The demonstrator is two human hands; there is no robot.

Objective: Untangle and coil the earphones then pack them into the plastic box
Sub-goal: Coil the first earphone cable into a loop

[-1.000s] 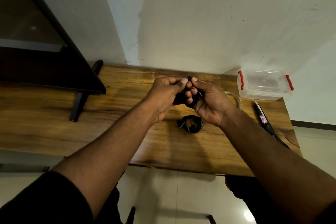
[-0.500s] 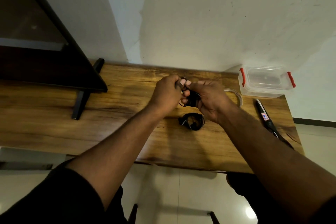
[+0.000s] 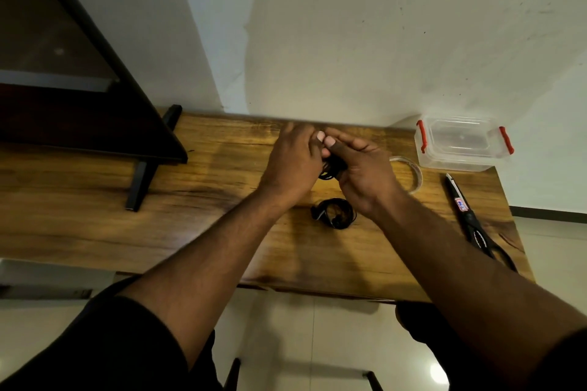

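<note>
Plastic box point(image 3: 462, 143) sits past my right hand point(image 3: 365, 174), off to its far right on the surface point(image 3: 190, 225); clear, red clips on both ends, lid on, looks empty inside. Both hands are up together over the surface, thumbs meeting. My left hand point(image 3: 293, 168) and right hand have fingers curled round a black bundle of earphones point(image 3: 330, 168) between them; only a few loops show below the thumbs, so I can't tell which way its long axis runs. A second coiled set of earphones point(image 3: 333, 213) lies flat on the surface just below my right hand, a roundish loop. Tape roll point(image 3: 409, 174) is just right of my right hand; scissors point(image 3: 473, 222) lie further right, tip pointing away from me.
</note>
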